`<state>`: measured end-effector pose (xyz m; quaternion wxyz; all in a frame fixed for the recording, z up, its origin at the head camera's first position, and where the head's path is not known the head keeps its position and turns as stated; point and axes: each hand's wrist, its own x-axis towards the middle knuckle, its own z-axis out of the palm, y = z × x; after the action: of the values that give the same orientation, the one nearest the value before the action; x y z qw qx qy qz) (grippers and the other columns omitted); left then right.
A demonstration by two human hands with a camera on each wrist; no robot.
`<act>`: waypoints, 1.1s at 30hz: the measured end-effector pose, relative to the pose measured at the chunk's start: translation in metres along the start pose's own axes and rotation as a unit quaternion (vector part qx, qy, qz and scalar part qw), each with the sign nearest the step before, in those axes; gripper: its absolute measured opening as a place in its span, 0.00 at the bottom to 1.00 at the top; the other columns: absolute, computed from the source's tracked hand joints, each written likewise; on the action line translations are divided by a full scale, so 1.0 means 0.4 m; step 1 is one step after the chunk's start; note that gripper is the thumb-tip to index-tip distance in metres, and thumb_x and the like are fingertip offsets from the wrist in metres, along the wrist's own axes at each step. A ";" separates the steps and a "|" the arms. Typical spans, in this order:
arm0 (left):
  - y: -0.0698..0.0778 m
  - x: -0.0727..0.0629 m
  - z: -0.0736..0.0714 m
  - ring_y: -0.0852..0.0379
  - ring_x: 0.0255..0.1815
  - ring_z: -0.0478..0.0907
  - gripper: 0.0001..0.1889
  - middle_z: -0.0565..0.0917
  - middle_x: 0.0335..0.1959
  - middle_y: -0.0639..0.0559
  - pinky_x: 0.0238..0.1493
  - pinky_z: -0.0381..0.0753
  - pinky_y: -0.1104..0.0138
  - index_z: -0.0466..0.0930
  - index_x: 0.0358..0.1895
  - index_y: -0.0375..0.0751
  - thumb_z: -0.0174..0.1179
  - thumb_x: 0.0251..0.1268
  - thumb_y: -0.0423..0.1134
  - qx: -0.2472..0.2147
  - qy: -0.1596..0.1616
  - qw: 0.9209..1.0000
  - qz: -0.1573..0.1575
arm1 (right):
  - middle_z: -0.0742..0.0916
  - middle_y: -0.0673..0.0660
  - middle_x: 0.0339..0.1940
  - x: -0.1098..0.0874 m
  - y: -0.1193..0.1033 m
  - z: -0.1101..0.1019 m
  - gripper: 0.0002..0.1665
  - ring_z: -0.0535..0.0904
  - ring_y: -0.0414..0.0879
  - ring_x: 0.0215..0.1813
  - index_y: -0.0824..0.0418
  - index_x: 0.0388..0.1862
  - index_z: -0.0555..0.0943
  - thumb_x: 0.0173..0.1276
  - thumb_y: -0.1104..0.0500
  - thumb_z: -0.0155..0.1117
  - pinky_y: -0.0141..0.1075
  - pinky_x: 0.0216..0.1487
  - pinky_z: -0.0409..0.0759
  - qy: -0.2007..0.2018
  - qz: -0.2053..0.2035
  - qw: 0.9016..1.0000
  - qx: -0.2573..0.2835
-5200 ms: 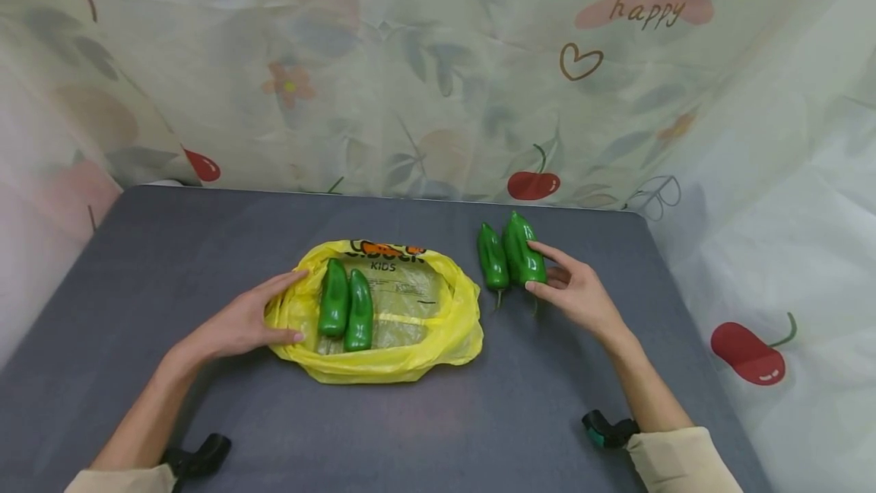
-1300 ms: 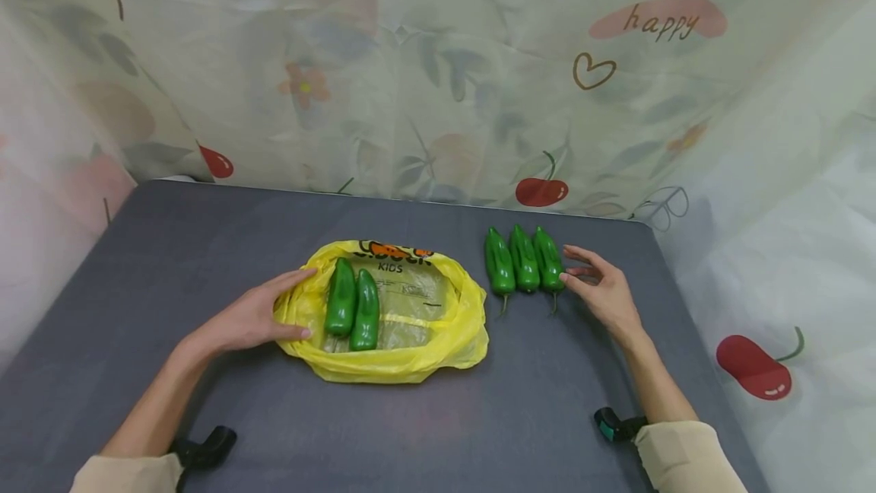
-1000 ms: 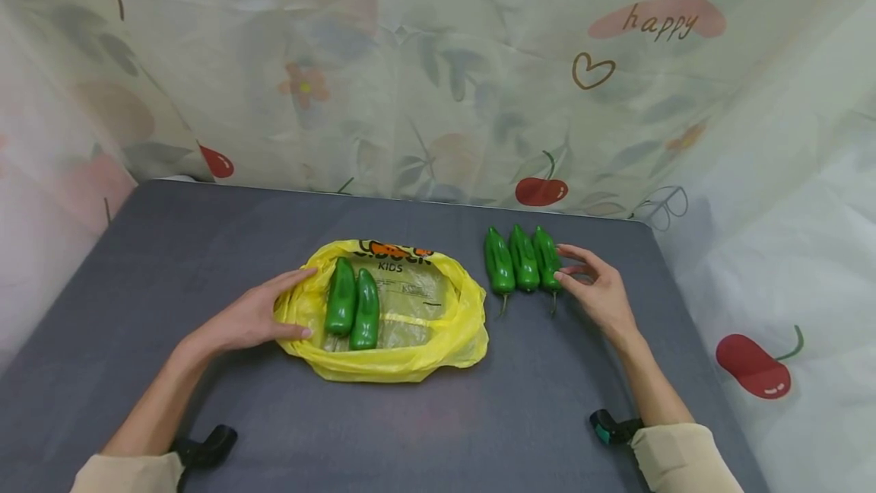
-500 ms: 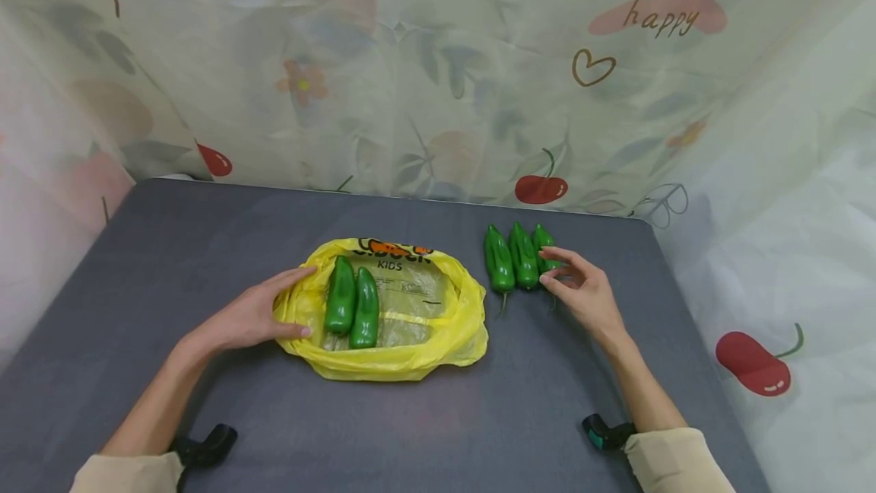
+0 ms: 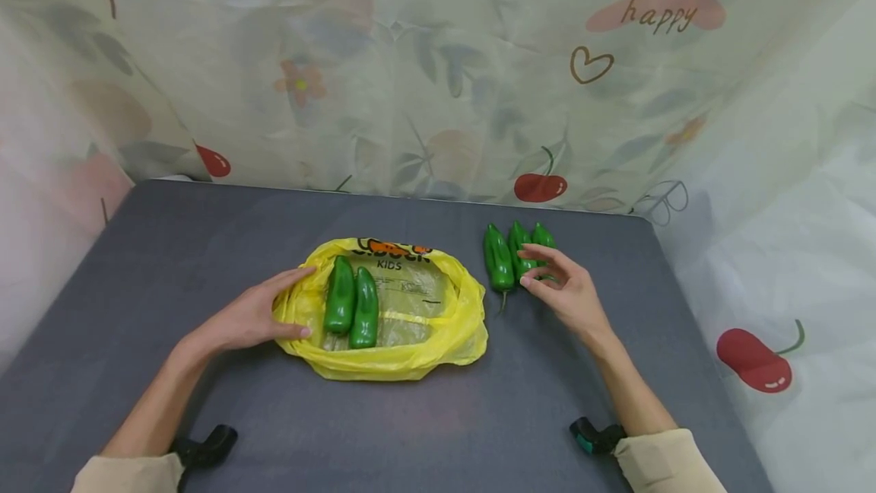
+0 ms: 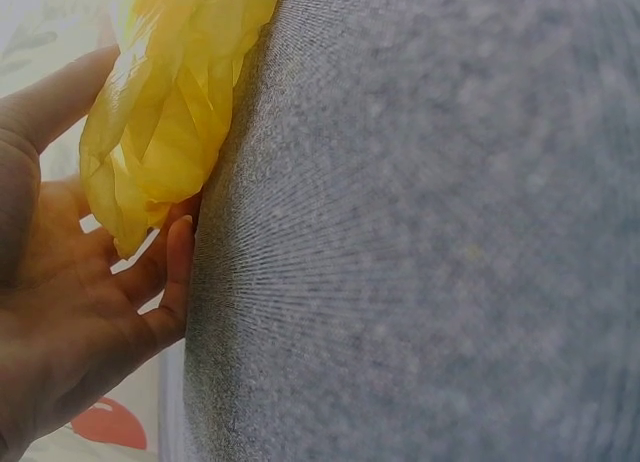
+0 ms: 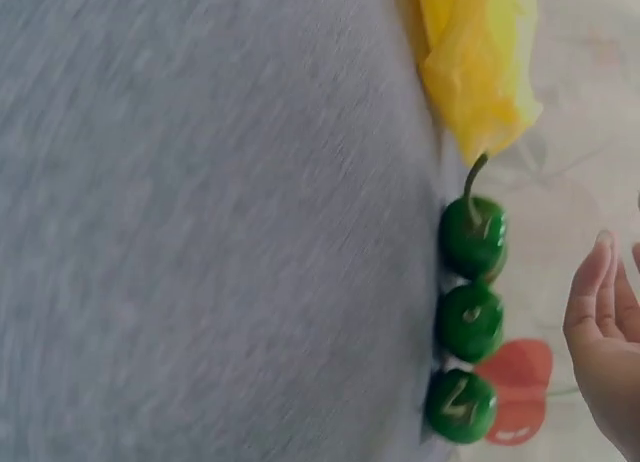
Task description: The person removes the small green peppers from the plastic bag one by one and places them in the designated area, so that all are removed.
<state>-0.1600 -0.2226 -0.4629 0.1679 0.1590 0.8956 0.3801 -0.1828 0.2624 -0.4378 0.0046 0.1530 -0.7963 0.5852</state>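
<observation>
A yellow plastic bag [image 5: 397, 367] lies with its mouth spread wide, and two green peppers [image 5: 340, 297] rest inside at its left. My left hand [image 5: 249, 316] holds the left rim, thumb and index finger over the edge; in the left wrist view its other fingers are around the outside of the yellow film [image 6: 175, 122]. To the right of the bag, three more green peppers [image 5: 499, 259] lie side by side, stems toward me. My right hand [image 5: 564, 287] hovers above the middle and right ones, partly hiding them. Its fingers are loosely curved with nothing between them.
Everything lies on a dark grey table [image 5: 411, 432]. A patterned curtain [image 5: 438, 82] hangs along its back edge and sides. Both wrists wear black camera mounts [image 5: 205, 447].
My right hand has let go of the rightmost pepper, which lies in line with the two beside it. The hand has since moved left over the row. My left hand stays on the bag.
</observation>
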 end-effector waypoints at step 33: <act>0.006 -0.002 0.001 0.31 0.75 0.53 0.52 0.55 0.76 0.31 0.68 0.55 0.36 0.56 0.78 0.41 0.74 0.54 0.54 0.000 0.001 1.000 0.000 | 0.79 0.67 0.62 0.026 -0.079 0.165 0.28 0.81 0.55 0.50 0.66 0.67 0.74 0.68 0.68 0.66 0.36 0.46 0.83 -0.090 -0.017 0.995 0.048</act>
<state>-0.1587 -0.2211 -0.4615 0.1671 0.1592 0.8957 0.3802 -0.1735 0.1898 -0.4271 -0.0648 0.2186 -0.7616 0.6066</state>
